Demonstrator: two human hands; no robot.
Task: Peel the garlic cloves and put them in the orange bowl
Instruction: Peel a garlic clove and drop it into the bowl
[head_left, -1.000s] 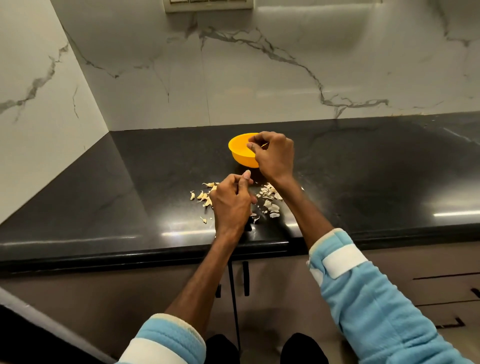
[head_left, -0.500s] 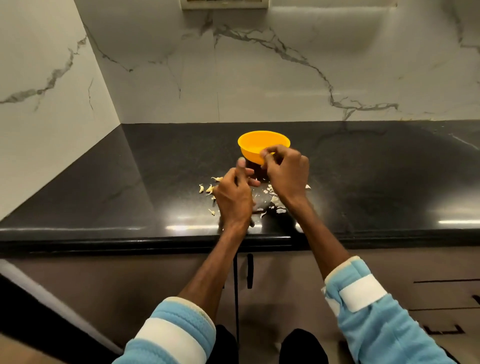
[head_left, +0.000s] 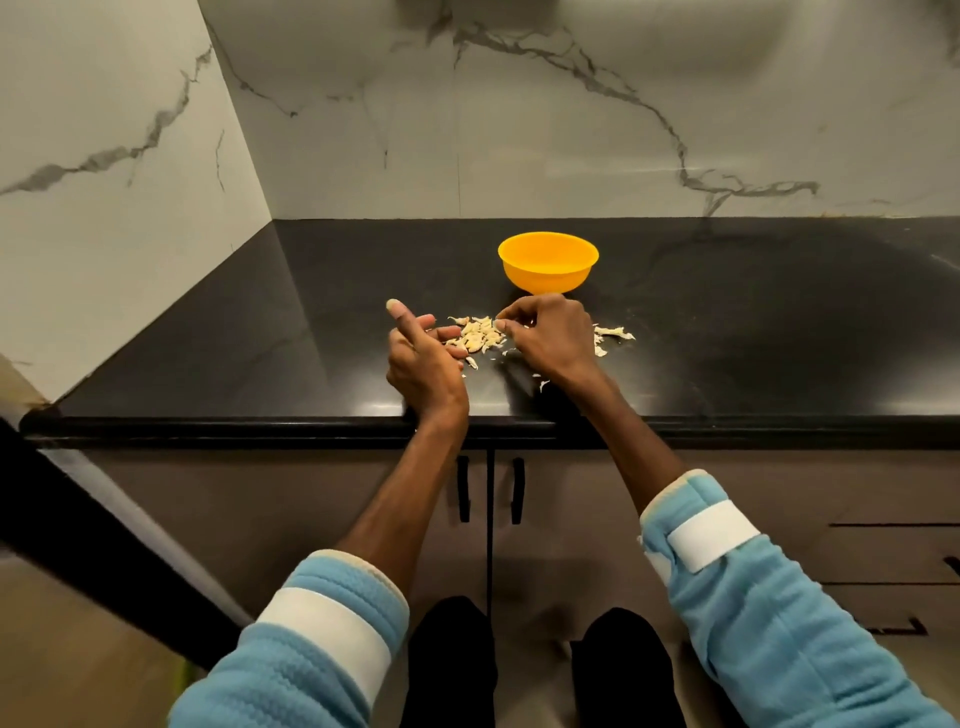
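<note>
We see the left hand (head_left: 423, 358) resting on its outer edge on the black counter (head_left: 260, 332), thumb (head_left: 397, 310) sticking up and the other fingers loosely stretched out, holding nothing. Those fingers point toward the right hand (head_left: 553, 335) and touch the near-left edge of the garlic pile (head_left: 479, 335). The right hand hangs palm down, its fingers curled and their tips brought close together at the pile's right edge. We cannot tell whether they pinch a piece there.

The pile lies between the two hands, and its long axis runs from one hand to the other. The single pieces are too small for us to say which way each points. A few loose skins (head_left: 613, 332) lie just beyond the right hand's outer side, and one scrap (head_left: 544, 385) sits beside its wrist.

The orange bowl (head_left: 548, 280) stands upright on the counter just past the right hand's knuckles, mouth up, apart from both hands. It is round, so it has no long axis. We cannot see its inside.
</note>
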